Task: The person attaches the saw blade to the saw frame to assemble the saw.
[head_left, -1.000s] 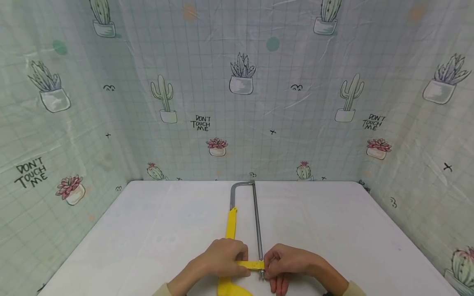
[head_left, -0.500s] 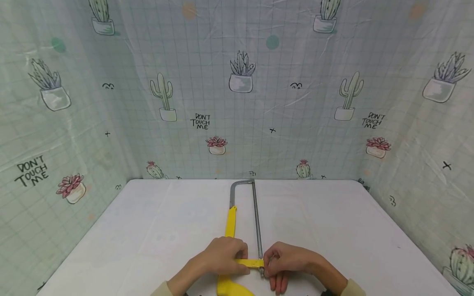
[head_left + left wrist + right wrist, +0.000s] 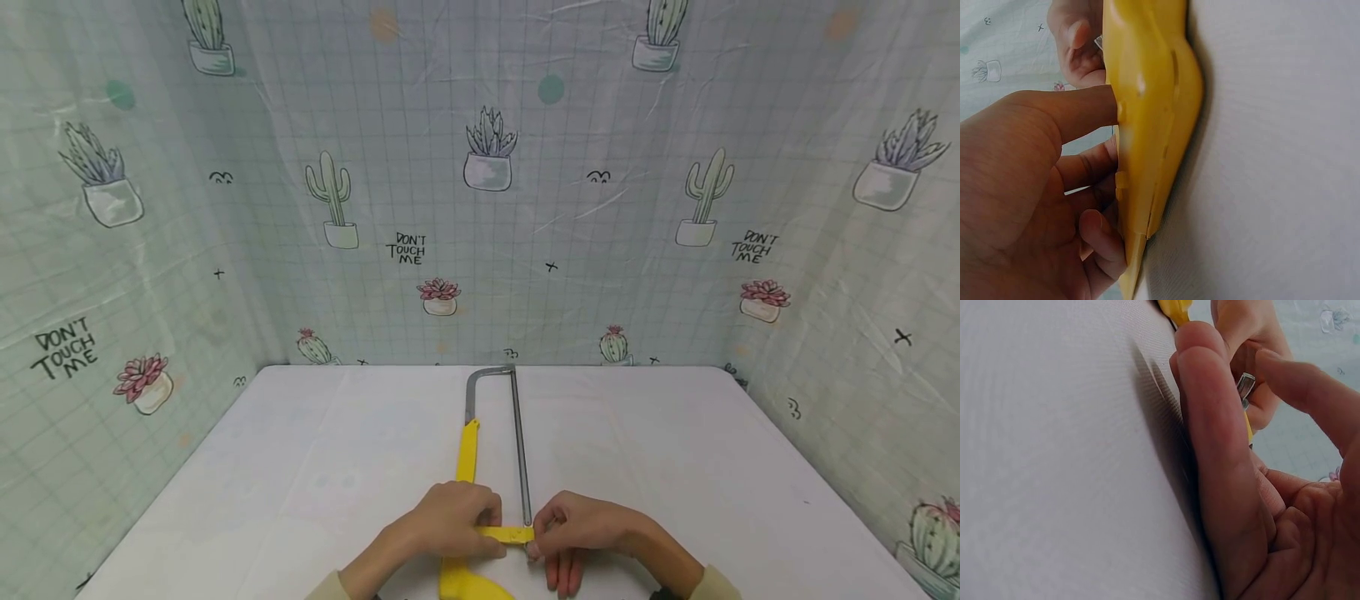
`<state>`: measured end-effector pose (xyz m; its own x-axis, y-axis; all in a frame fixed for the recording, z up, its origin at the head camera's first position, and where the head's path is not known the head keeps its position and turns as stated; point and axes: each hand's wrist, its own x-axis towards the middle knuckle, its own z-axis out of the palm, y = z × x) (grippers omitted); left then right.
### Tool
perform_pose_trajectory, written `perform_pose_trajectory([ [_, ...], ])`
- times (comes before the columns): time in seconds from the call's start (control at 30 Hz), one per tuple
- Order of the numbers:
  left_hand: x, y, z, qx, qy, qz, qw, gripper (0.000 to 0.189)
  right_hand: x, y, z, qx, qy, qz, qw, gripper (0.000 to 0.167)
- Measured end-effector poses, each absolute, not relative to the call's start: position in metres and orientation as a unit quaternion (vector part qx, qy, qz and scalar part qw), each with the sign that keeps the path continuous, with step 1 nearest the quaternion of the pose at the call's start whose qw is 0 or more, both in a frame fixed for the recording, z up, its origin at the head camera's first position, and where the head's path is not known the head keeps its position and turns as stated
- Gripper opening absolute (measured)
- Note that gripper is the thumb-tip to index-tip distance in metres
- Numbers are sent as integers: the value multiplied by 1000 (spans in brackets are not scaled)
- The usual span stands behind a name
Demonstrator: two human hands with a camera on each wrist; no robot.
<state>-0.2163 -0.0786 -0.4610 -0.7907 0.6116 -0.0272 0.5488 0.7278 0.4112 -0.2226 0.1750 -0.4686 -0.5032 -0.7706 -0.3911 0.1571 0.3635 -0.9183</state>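
Observation:
A hacksaw lies on the white table, its yellow frame (image 3: pixel 467 454) reaching away from me and its grey blade (image 3: pixel 521 442) running along the right side. My left hand (image 3: pixel 453 521) grips the yellow crosspiece (image 3: pixel 513 535) at the near end, thumb on the near side and fingers on the far side. In the left wrist view the yellow handle (image 3: pixel 1147 112) passes beside that hand. My right hand (image 3: pixel 585 525) pinches the metal wing nut (image 3: pixel 1245 384) at the blade's near end, with the other fingers resting low on the table. The fingertips partly cover the nut.
The white table (image 3: pixel 360 467) extends around the saw on both sides. A printed cloth (image 3: pixel 555 183) with cactus drawings hangs behind and at both sides. The saw's far end reaches the table's back edge.
My right thumb and finger have shifted slightly over the wing nut, which shows less than before. My left hand and the hacksaw stay in place.

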Motion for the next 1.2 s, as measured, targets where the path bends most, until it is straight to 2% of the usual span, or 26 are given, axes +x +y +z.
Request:
perform_pose_trajectory([
  [0.13, -216, -78, -462, 314, 926, 194, 79, 24, -223, 175, -468, -219, 691, -520, 453, 17],
  [1.2, -217, -74, -458, 307, 927, 199, 84, 24, -230, 183, -473, -258, 659, -534, 462, 4],
])
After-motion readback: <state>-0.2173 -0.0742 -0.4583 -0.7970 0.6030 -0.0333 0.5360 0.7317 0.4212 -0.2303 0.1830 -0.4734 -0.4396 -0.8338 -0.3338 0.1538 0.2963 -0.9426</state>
